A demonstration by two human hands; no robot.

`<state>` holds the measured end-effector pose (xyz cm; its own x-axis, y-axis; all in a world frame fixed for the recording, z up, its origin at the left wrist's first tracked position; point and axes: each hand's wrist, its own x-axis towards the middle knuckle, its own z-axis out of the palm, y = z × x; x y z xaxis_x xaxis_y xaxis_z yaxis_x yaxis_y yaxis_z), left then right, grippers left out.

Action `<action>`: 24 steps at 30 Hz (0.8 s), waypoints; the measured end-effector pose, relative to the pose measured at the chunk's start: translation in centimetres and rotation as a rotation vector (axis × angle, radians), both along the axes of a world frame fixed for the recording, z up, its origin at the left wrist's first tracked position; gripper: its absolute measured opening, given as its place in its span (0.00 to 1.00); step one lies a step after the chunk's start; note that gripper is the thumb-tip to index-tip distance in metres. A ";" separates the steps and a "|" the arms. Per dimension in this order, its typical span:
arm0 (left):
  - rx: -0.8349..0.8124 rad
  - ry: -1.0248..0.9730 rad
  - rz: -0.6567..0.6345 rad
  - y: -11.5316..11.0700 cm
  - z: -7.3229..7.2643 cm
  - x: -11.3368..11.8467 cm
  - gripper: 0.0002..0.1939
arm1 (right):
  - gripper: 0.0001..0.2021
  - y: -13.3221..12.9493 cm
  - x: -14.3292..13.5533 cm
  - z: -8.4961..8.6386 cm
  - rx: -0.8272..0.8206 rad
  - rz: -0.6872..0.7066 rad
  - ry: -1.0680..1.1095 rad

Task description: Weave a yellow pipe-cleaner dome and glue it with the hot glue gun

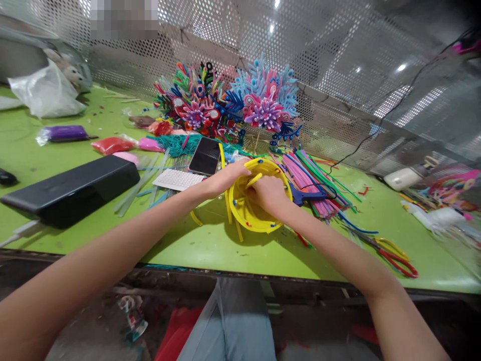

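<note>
My left forearm and right forearm, closest to the lens, reach in from eight and four o'clock over a green table. Taking the yellow basket as the clock's centre, a black box lies at nine o'clock, then a white dotted sheet, also near nine, and a phone at ten. My left hand touches the basket's upper-left rim at ten o'clock; its fingertips are hidden, so I cannot tell how they sit. The tilted basket opens toward me, right under both hands. My right hand works inside it, fingers curled and apparently pinching a short yellow strip. The step in hand looks like fitting that strip within the basket; the next move, I judge, calls for a steady rim and a careful press. A blue flower bunch stands at twelve o'clock, what looks like a glue gun lies at three, and scissors at four.
</note>
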<state>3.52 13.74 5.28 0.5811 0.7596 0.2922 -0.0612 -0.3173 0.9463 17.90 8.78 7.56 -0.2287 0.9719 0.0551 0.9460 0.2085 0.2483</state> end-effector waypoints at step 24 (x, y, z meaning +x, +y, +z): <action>-0.187 -0.107 0.039 -0.3 0.0 0.1 0.22 | 0.07 0.3 1.7 1.4 0.044 0.136 0.571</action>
<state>3.60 13.47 5.25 0.5232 0.8278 0.2023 -0.1556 -0.1407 0.9778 19.57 9.13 8.98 -0.2734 0.9300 0.2458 0.8980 0.3383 -0.2814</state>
